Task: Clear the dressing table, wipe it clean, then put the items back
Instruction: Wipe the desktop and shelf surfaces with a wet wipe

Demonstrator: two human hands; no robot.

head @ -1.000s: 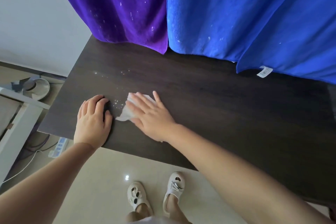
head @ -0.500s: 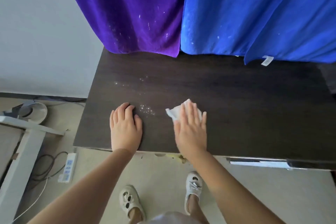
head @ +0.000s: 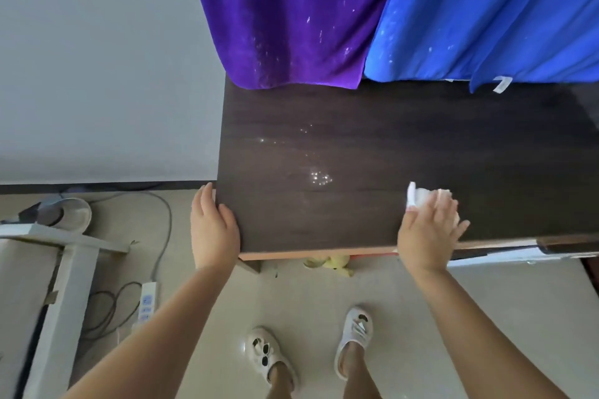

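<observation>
The dark wood dressing table (head: pixel 372 146) carries no items, only a patch of small bright droplets (head: pixel 319 178) left of its middle. My right hand (head: pixel 429 230) lies flat near the front edge, pressing a white wipe (head: pixel 418 196) onto the top; the wipe sticks out past my fingertips. My left hand (head: pixel 214 230) rests on the table's front left corner, fingers curled over the left edge, with nothing in it.
A purple curtain (head: pixel 291 16) and a blue curtain (head: pixel 486 10) hang down to the table's back edge. On the floor to the left are a power strip (head: pixel 147 301) with cables and a white frame (head: pixel 61 285). Something yellow (head: pixel 334 264) lies under the table. My feet in white slippers stand in front.
My right hand has slid the wipe to the right along the front of the table. My left hand has shifted from the tabletop to the left corner edge. The view has moved left.
</observation>
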